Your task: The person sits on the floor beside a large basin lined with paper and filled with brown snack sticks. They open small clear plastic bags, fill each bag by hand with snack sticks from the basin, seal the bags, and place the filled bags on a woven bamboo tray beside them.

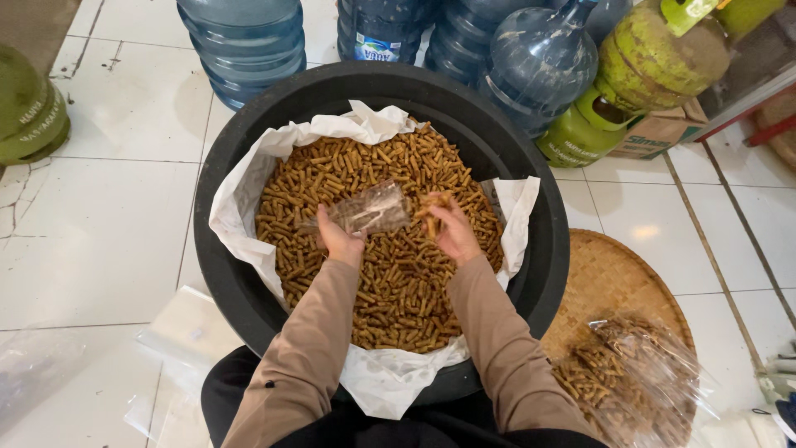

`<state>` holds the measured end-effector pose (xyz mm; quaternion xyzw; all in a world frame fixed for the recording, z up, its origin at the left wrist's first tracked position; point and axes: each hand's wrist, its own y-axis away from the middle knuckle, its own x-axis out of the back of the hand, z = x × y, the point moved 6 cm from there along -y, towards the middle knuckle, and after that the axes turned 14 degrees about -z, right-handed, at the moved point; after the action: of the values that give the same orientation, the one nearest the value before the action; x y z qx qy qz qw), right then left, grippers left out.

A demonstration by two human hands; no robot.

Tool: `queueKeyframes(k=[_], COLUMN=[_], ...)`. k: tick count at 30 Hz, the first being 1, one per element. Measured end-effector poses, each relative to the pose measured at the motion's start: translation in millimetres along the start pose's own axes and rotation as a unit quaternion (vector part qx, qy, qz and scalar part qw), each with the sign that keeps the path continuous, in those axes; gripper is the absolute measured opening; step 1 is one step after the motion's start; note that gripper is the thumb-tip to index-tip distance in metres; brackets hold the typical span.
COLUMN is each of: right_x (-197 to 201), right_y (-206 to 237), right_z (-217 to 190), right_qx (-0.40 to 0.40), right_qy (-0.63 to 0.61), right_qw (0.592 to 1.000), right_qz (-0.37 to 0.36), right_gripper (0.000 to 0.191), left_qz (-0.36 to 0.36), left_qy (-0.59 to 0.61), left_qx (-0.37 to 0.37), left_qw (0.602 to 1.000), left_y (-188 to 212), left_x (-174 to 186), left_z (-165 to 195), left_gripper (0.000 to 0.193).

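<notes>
A large black tub (249, 141) lined with white plastic (240, 199) holds a heap of brown stick snacks (398, 274). My left hand (338, 241) holds a small clear plastic bag (371, 208) open over the heap. My right hand (452, 228) is closed on a handful of the sticks (434, 203), right at the bag's mouth. Both sleeves are tan.
A woven bamboo tray (605, 274) at the right carries filled clear bags of snacks (630, 382). Blue water jugs (245, 41) and green gas cylinders (655, 58) stand behind the tub. Empty clear bags (186, 332) lie on the white tile floor at the left.
</notes>
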<state>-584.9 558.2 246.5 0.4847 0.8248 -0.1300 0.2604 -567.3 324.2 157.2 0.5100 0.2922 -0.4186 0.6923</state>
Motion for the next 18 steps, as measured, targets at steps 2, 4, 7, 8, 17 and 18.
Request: queueKeyframes(k=[2, 4, 7, 8, 17, 18], right_x=[-8.7, -18.6, -20.1, -23.5, -5.3, 3.7], right_y=[2.6, 3.9, 6.1, 6.7, 9.0, 6.4], right_z=[-21.5, -31.1, -34.0, -36.2, -40.0, -37.8], right_qx=[0.099, 0.171, 0.201, 0.217, 0.237, 0.206], right_qy=[-0.07, -0.115, -0.106, -0.079, 0.038, 0.094], right_qw=[0.993, 0.978, 0.974, 0.973, 0.97, 0.97], right_qz=[-0.014, -0.045, 0.013, 0.005, 0.045, 0.085], right_gripper=[0.023, 0.02, 0.037, 0.041, 0.057, 0.059], left_qz=[0.003, 0.01, -0.007, 0.004, -0.08, -0.077], left_qy=[-0.012, -0.005, -0.017, -0.007, 0.114, 0.122], left_qx=[0.012, 0.045, 0.091, 0.093, 0.048, 0.033], left_qw=[1.0, 0.999, 0.996, 0.996, 0.989, 0.989], left_y=[0.1, 5.1, 19.4, 23.5, 20.1, 18.2], left_x=[-0.2, -1.7, -6.2, -5.9, -16.9, -18.1], left_z=[-13.1, -28.9, -50.3, -54.4, -47.8, -40.6], left_gripper=[0.084, 0.085, 0.084, 0.085, 0.081, 0.08])
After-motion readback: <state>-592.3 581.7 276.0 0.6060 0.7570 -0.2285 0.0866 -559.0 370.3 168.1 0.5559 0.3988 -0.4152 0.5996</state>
